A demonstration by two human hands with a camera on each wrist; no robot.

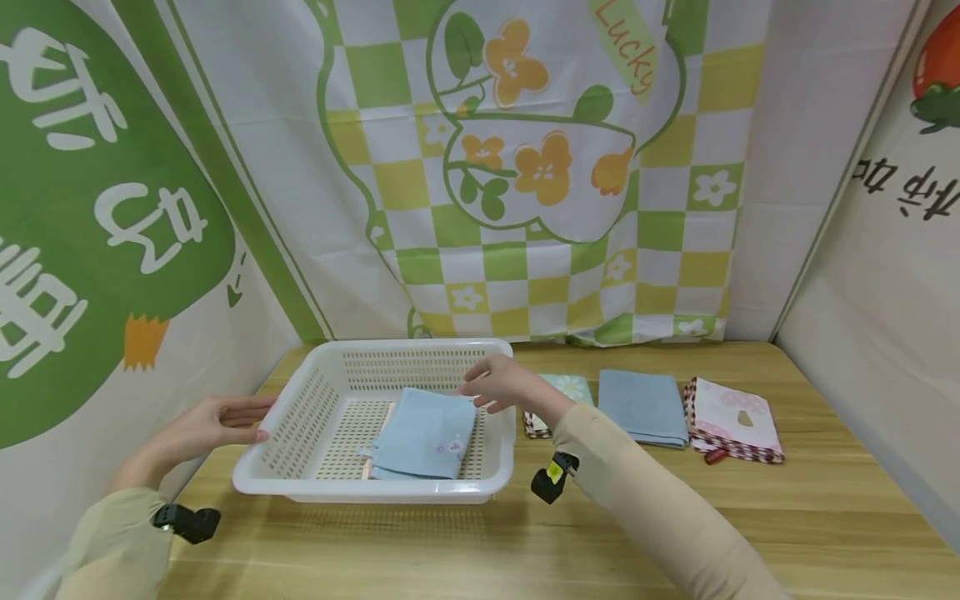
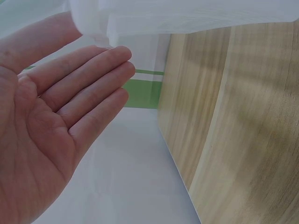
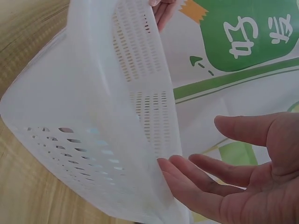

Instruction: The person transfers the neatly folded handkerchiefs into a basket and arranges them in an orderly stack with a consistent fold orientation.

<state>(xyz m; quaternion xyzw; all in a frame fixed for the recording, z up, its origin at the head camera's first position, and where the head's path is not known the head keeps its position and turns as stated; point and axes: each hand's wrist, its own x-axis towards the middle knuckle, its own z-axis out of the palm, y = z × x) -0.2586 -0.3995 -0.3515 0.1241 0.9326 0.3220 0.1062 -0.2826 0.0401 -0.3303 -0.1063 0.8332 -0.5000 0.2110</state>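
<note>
- A white perforated plastic basket (image 1: 360, 488) is being touched at its left rim by the straight-fingered left hand (image 1: 213, 425); no closed grip is being shown.
- At the basket's right rim, the right hand (image 1: 498, 383) is being held with fingers loosely bent and thumb apart, nothing being grasped.
- Inside the basket, a light-blue folded fabric cloth (image 1: 423, 433) is being supported; 3 folded cloths (image 1: 641, 404) are being kept to its right.
- The basket is being judged light, stiff, rather slippery, best lifted by opposite rims; the light-blue cloth soft, best pinched at a fold.
</note>
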